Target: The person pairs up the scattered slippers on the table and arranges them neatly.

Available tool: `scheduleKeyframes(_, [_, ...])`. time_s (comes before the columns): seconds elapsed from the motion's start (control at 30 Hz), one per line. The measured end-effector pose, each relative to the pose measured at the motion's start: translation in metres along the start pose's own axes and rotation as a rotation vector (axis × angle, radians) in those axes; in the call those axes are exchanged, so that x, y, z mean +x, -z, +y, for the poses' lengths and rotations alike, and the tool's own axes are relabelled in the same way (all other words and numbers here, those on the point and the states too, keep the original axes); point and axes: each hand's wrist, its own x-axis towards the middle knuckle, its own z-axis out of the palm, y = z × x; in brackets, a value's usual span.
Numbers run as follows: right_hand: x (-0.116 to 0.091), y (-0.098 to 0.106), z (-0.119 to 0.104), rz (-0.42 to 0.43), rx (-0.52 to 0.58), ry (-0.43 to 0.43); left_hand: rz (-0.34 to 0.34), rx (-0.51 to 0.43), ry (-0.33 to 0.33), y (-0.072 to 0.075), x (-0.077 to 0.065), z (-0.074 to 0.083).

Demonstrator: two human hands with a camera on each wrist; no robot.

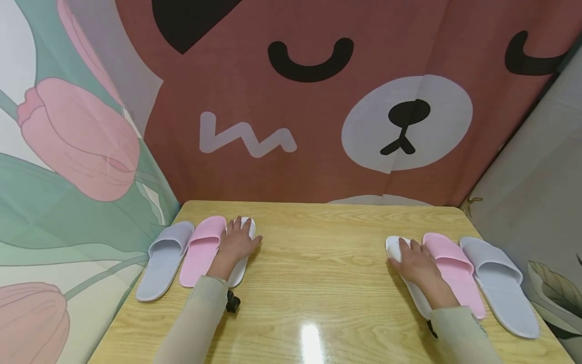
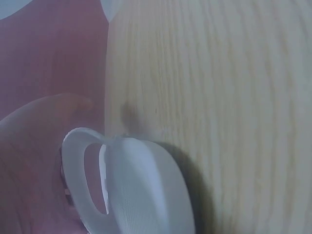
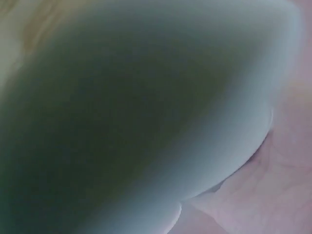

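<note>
My left hand (image 1: 237, 244) lies over the toe strap of a white slipper (image 1: 238, 275), fingers stretched toward the back of the table and thumb out to the right. In the left wrist view that slipper (image 2: 139, 192) shows its strap and sole close beside the hand (image 2: 31, 165). On the other side, my right hand (image 1: 416, 265) rests on a second white slipper (image 1: 419, 300), its fingers extended over the strap. The right wrist view is blurred, with a pale slipper edge (image 3: 234, 151) against the palm (image 3: 273, 190). Palms and undersides are mostly hidden.
A pink slipper (image 1: 195, 263) and a grey slipper (image 1: 159, 273) stand left of my left hand. Another pink slipper (image 1: 461, 288) and grey slipper (image 1: 506, 298) lie at the right. The wooden table (image 1: 318, 263) meets a bear-print cloth (image 1: 318, 177) behind.
</note>
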Motion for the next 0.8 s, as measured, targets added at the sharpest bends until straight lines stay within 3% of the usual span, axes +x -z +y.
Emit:
scheduleKeyframes(0.5, [0.002,0.001,0.001,-0.021,0.007,-0.012,-0.002,0.022,0.001,-0.0038,0.0036,-0.0027])
scheduleKeyframes(0.8, [0.0034,-0.0005,-0.0023,0.044,-0.011,0.032,-0.022,-0.021,0.022,-0.0024,0.0036,-0.0004])
